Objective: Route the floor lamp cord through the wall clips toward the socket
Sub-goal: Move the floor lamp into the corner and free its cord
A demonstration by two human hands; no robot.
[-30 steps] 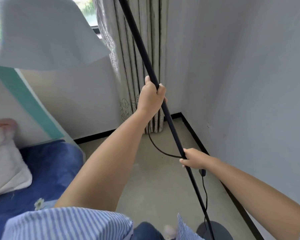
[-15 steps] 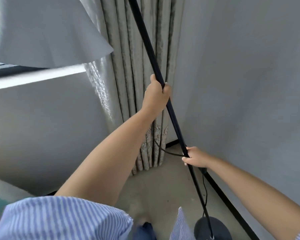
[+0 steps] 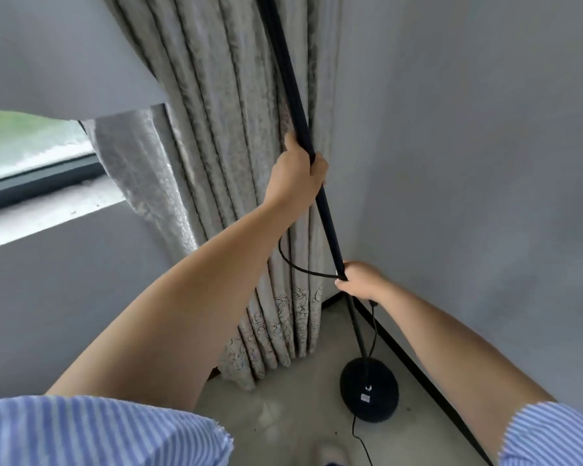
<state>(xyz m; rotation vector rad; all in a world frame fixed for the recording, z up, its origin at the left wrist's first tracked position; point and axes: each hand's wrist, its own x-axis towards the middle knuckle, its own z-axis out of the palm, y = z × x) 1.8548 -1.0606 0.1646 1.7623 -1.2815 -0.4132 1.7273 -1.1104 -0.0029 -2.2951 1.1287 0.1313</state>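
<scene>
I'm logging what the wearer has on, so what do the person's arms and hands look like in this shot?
Both forearms are bare below short blue-and-white vertically striped fabric sleeves: the left sleeve, the right sleeve. The left hand and right hand are bare: no gloves. No rings, watch or markings are visible.

Occluded and cropped parts of the floor lamp.
The pole (image 3: 292,95) leaves the top edge; the cord (image 3: 300,269) vanishes inside the right hand (image 3: 359,280); the shade (image 3: 58,55) is cropped top and left.
</scene>
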